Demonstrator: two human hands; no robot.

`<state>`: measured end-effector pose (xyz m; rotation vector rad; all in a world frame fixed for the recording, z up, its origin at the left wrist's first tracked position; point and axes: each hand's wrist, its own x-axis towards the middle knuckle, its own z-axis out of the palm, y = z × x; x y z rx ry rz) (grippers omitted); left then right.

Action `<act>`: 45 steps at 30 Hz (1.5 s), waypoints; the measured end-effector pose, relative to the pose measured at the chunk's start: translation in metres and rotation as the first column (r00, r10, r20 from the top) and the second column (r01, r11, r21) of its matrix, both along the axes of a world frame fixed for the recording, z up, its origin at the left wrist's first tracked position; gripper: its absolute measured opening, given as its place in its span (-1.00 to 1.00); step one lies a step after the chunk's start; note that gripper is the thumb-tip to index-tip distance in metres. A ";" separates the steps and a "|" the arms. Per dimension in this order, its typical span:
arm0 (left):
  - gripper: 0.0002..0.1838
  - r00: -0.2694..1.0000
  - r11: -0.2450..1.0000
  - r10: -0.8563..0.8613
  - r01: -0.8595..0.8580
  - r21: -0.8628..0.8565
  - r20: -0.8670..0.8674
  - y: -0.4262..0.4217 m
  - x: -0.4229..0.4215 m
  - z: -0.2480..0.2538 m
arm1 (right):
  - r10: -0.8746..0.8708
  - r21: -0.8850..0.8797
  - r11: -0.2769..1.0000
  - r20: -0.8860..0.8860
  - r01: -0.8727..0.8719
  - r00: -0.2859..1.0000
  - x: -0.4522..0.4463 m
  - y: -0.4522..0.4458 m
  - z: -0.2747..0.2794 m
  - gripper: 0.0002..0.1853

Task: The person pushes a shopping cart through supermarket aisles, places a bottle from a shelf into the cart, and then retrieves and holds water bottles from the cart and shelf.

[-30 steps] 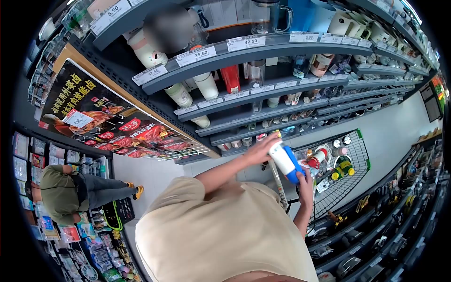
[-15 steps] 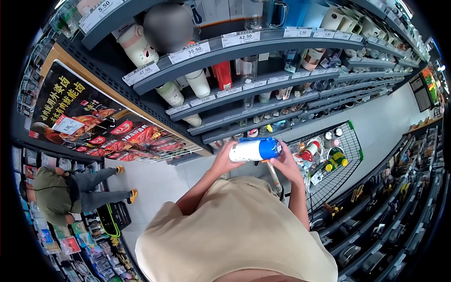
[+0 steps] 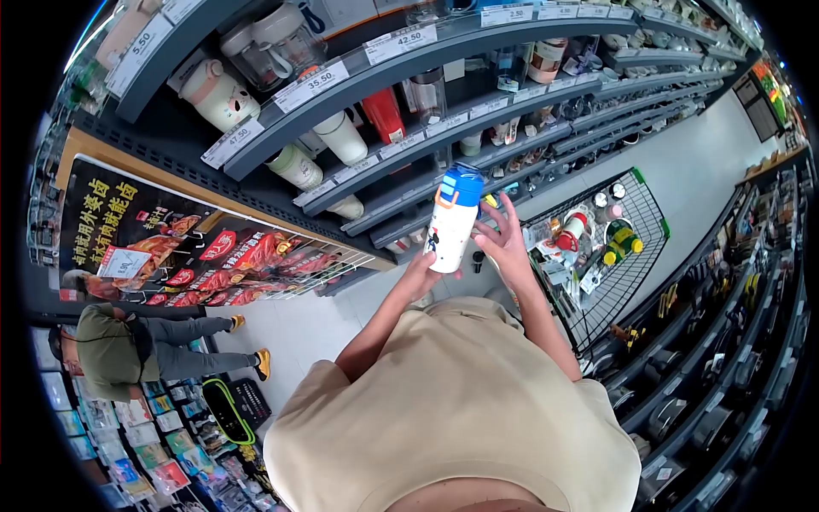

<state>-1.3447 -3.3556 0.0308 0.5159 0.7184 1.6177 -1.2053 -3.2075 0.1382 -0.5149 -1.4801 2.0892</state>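
Note:
A white water bottle (image 3: 450, 230) with a blue lid, an orange clip and a small printed figure stands nearly upright in front of my chest, leaning slightly right. My left hand (image 3: 422, 275) is wrapped round its lower end, the thumb on the side. Beside the bottle, to the right, my right hand (image 3: 507, 239) has its fingers spread and apart from the lid. Past that hand is a shopping cart (image 3: 650, 205) holding several goods, among them a red-and-white container (image 3: 573, 230) and bottles with yellow caps (image 3: 621, 246).
Shelves of cups and bottles with price tags (image 3: 401, 43) curve across the front. At left hangs a food poster (image 3: 128, 205) on a rack. A person (image 3: 119, 350) stands at lower left near a black and green basket (image 3: 230, 410). More shelves (image 3: 708, 367) line the right.
The bottle has turned from lying sideways to nearly upright, lid up. My right hand has let go of the lid end and opened; my left hand keeps its hold at the base.

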 end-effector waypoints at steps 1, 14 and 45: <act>-0.05 1.000 1.000 -0.020 0.020 0.008 0.014 -0.001 0.001 -0.001 | -0.010 -0.002 1.000 0.002 0.010 1.000 -0.001 -0.002 -0.001 0.10; 0.01 0.976 0.980 -0.173 0.157 0.126 0.130 -0.016 0.010 0.012 | 0.248 0.022 0.968 0.049 -0.249 0.968 -0.003 -0.014 -0.016 0.03; -0.12 0.945 0.991 -0.078 0.040 -0.125 -0.317 -0.019 0.002 0.013 | -0.118 0.130 0.986 0.123 0.102 0.985 0.006 -0.026 -0.024 -0.26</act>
